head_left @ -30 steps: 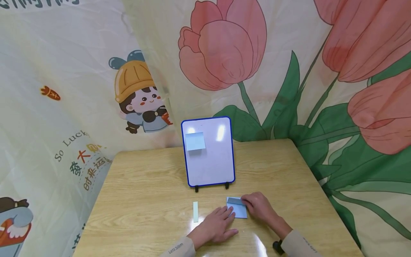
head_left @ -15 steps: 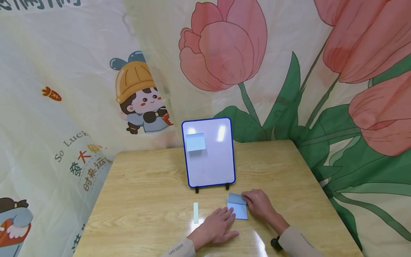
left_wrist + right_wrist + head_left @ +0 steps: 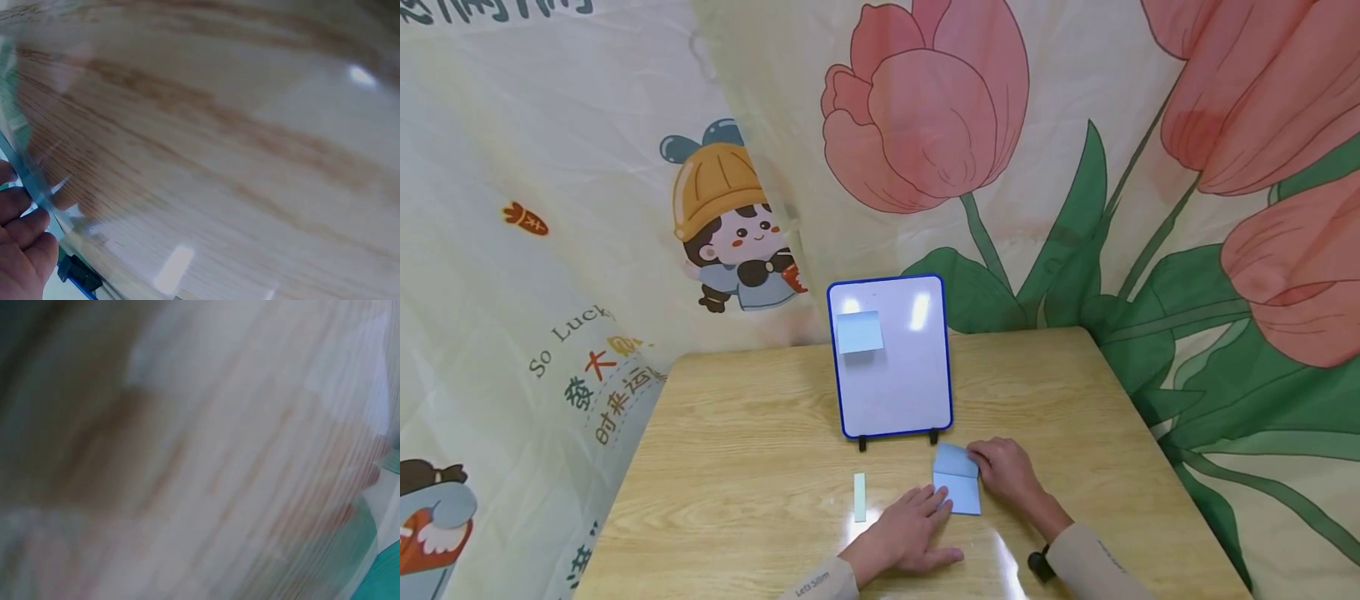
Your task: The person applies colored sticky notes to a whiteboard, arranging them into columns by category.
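Blue sticky notes (image 3: 964, 500) lie on the table in front of the whiteboard in the head view. A crease line separates their lower part from an upper blue sheet (image 3: 953, 460), which slants up toward the board. My right hand (image 3: 1006, 477) pinches that sheet at its right edge. Spread flat, my left hand (image 3: 906, 529) rests on the table with its fingertips on the notes' lower left edge. Part of the left hand (image 3: 22, 250) shows at the lower left of its wrist view. Only blurred table and backdrop appear in the right wrist view.
A blue-framed whiteboard (image 3: 910, 375) stands on two black feet behind the hands, with a light blue sticky note (image 3: 860, 332) at its upper left. A narrow pale green strip (image 3: 859, 497) lies left of the notes. Printed cloth (image 3: 925, 133) hangs behind the wooden table (image 3: 737, 467).
My right hand has moved slightly up and away, drawing the upper sheet from a narrow dark fold into a wider, lighter flap. The left hand has stayed in place.
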`<state>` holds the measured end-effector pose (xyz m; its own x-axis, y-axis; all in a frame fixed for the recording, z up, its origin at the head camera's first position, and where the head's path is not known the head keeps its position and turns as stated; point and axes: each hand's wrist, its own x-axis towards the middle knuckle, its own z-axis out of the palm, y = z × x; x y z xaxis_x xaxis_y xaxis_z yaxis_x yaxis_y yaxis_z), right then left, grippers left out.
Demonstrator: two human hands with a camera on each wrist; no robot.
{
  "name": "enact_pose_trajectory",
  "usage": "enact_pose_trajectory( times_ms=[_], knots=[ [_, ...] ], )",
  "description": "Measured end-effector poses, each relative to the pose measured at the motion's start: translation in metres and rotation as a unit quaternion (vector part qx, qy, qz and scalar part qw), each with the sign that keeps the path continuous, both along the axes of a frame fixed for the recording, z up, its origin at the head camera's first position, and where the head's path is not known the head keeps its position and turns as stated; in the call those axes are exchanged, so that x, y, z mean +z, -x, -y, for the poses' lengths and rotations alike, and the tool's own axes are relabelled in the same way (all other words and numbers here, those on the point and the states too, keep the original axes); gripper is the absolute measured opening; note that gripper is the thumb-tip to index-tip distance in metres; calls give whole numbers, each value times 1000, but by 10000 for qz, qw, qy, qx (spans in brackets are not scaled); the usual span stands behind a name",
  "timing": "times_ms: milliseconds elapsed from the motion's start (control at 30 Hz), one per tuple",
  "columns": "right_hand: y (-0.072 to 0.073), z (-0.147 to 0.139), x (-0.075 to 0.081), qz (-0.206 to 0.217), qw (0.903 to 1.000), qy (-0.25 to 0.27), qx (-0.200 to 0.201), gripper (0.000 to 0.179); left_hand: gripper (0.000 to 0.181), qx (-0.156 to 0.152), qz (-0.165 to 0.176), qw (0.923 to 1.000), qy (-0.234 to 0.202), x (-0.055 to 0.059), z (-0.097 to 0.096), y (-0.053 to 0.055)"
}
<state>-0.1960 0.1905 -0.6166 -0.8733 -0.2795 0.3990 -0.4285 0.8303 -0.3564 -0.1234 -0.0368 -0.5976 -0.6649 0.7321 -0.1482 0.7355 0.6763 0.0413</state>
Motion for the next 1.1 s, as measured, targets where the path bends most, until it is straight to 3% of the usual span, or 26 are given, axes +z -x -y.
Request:
enact_pose_trajectory(
  times_ms=[133, 400, 900, 1100],
  knots=[
    [1, 0, -1, -27, 10000, 28, -84, 9, 84, -15, 89, 9999, -97, 0, 0, 0],
    [5, -1, -2, 200, 9993, 37, -299, 9, 85, -93, -42, 9997, -200, 0, 1, 1],
    [9, -9, -1, 246, 9985, 113, -473, 10, 87, -45, 91, 9999, -94, -1, 1, 1],
    [14, -21, 3, 371, 9943, 546, -833, 12, 87, -37, -30, 10000, -63, -3, 2, 1]
  ],
)
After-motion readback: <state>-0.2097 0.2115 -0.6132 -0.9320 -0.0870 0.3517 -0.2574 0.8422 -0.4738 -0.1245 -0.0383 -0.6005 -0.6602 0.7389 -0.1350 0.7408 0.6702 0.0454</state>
